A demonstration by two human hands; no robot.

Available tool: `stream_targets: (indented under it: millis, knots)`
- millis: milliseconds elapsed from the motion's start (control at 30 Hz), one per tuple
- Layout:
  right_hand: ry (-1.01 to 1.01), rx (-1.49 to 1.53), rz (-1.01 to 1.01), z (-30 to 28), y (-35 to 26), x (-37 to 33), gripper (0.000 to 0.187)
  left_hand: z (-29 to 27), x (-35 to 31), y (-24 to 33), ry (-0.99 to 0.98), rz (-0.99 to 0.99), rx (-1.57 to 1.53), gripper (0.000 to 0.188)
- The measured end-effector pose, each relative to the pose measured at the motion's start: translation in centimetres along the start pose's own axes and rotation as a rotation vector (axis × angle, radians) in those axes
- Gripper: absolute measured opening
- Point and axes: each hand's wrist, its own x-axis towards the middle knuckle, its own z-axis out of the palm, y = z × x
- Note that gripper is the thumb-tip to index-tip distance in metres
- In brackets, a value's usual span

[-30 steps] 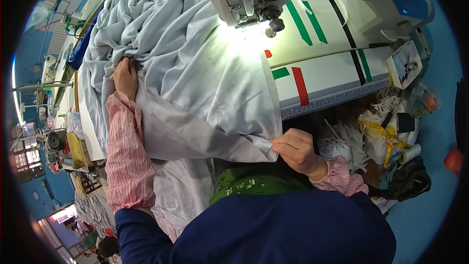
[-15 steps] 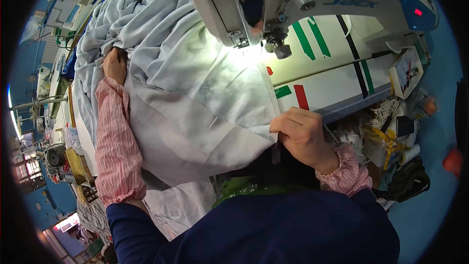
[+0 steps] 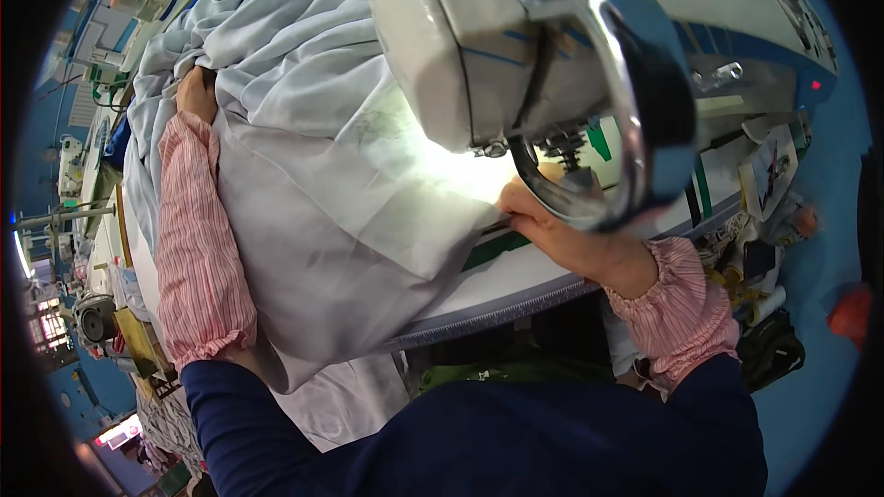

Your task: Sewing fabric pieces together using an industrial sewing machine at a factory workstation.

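Observation:
A large sheet of pale grey fabric (image 3: 304, 212) spreads over the sewing table, smooth at the front and heaped in folds at the back left. My left hand (image 3: 196, 95) is closed on the bunched folds at the far left, its fingertips partly hidden in the cloth. Close to the needle area, my right hand (image 3: 552, 230) pinches the fabric's right edge. A shiny metal loop on the sewing machine (image 3: 419, 46) covers part of that hand. Bright lamp light falls on the cloth under the machine head.
A ruler strip (image 3: 497, 317) runs along the table's curved front edge. Right of the table sit a framed card (image 3: 769, 170), a dark bag (image 3: 772, 350) and loose clutter. Another sewing machine (image 3: 72, 166) stands far left. Grey cloth (image 3: 345, 396) hangs by my lap.
My right hand has moved away from me toward the needle, taking the fabric's edge along and uncovering the table's front. My left hand has shifted slightly left and away. The view has shifted.

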Motion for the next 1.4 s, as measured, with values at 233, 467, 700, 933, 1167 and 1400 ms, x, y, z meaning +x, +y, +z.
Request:
stream_targets:
  millis: [233, 467, 700, 933, 1167, 1400]
  knots:
    - [0.149, 0.21, 0.034, 2.1, 3.0, 1.7, 0.014, 0.2, 4.5, -1.6, -0.148, -0.067, 0.198, 0.037]
    - [0.151, -0.026, -0.022, 1.4, 2.3, 1.5, 0.01, -12.9, 1.4, -3.0, 0.572, -0.453, -0.25, 0.032]
    - [0.169, -0.028, -0.032, 2.1, 1.6, 2.3, 0.011, -46.7, -24.2, 8.8, 0.871, -0.392, -0.567, 0.023]
    - [0.379, 0.007, -0.184, 3.5, -2.4, 0.0, 0.021, -49.7, -44.3, 28.9, 0.337, 0.758, -0.565, 0.018]
    - [0.365, -0.047, -0.41, 3.1, -12.9, -12.0, 0.024, -46.2, -48.0, 35.1, 0.208, 0.915, -0.518, 0.024]
    - [0.349, -0.154, -0.606, 1.7, -21.6, -19.2, 0.022, -44.8, -50.2, 36.2, 0.126, 1.056, -0.401, 0.026]
